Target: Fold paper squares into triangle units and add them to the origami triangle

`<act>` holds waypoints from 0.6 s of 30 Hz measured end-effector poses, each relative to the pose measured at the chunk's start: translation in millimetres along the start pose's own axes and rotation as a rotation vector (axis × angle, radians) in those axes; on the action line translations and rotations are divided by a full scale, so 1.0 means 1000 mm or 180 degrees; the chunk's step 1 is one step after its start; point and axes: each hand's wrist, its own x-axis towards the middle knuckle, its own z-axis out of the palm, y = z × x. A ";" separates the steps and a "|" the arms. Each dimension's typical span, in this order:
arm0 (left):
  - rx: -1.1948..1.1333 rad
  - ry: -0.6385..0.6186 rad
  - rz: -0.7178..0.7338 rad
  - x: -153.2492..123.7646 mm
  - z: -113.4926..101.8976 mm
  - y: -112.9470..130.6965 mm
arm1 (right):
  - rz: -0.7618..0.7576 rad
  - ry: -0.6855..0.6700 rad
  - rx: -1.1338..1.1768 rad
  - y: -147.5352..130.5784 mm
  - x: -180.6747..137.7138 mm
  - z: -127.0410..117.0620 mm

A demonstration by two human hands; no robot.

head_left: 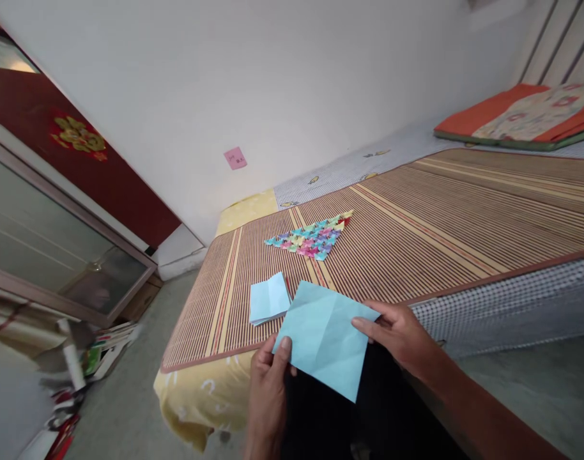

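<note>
**A:** Head view first. What are the hands doing?

**B:** Both hands are holding a light blue paper square (324, 337). The left hand (268, 383) is pinching the near left corner, with the thumb lying flat on top. The right hand (402, 335) is gripping the right corner, and its fingers (368, 324) are closing on the edge. So both sets of fingers are narrow and are holding the paper.

**A:** Where is the paper sitting?

**B:** It is hanging between the two hands, just past the edge of the bed (200, 396). Part of it is over the striped mat (416, 217), and part is over the person's dark lap.

**A:** Is the paper flat?

**B:** Not fully. Fold lines are crossing it through the middle, so I think it is being opened out or turned for a fold.

**A:** How should the hands be doing it well?

**B:** I think they should be holding it lightly, only at the corners, so the paper is not getting crumpled. Laying it down on the mat would be giving a firm place for pressing a sharp fold. Lining up the corners first would help too.

**A:** What else is close to the fingers?

**B:** A small folded blue piece (269, 298) is lying just beyond the left fingers. Farther out, well apart from both hands, a triangle of tiny colorful folded papers (314, 237) is lying on the mat.
</note>
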 end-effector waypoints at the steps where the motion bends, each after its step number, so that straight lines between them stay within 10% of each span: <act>1: 0.0002 0.0000 0.0024 0.000 0.000 0.001 | -0.0036 0.0069 -0.0097 0.000 0.000 -0.001; 18: -0.0052 0.0027 -0.0198 0.007 -0.006 0.011 | 0.0007 0.0178 -0.0326 -0.001 -0.001 -0.007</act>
